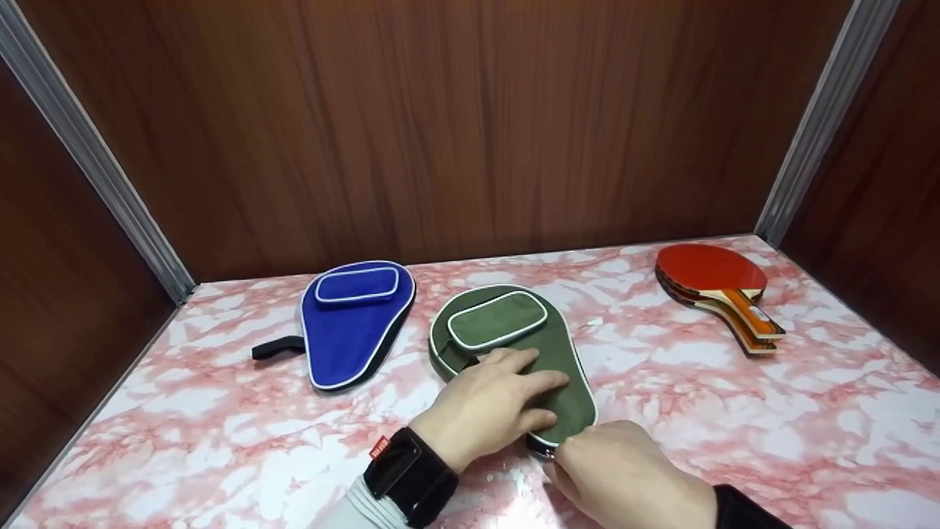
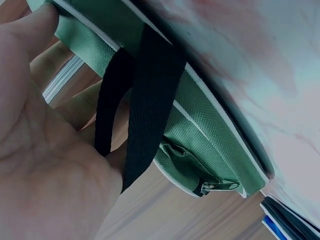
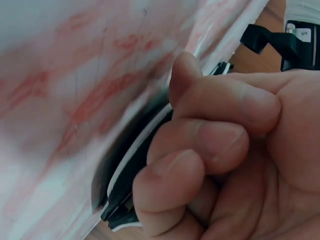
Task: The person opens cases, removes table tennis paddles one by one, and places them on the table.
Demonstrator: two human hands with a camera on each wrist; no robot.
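Note:
A green table tennis bat case (image 1: pixel 562 367) with white piping and a small front pocket lies on the table, its narrow end towards me. My left hand (image 1: pixel 488 408) rests on its front with fingers spread, pressing on the fabric. The case's black strap (image 2: pixel 152 100) loops out beside the left palm in the left wrist view. At the narrow end, by the zip, my right hand (image 1: pixel 624 470) has its fingers curled and pinches the zip pull, which the fingers mostly hide. In the right wrist view the case's dark, white-edged side (image 3: pixel 140 142) shows behind those curled fingers.
A blue bat case (image 1: pixel 352 330) with a black strap (image 1: pixel 277 347) lies to the left. Far right, red table tennis bats (image 1: pixel 709 268) are stacked with handles pointing towards me. A brown wood-look panel (image 1: pixel 470 132) stands behind the pink-and-white marbled table (image 1: pixel 220 433), with side panels left and right.

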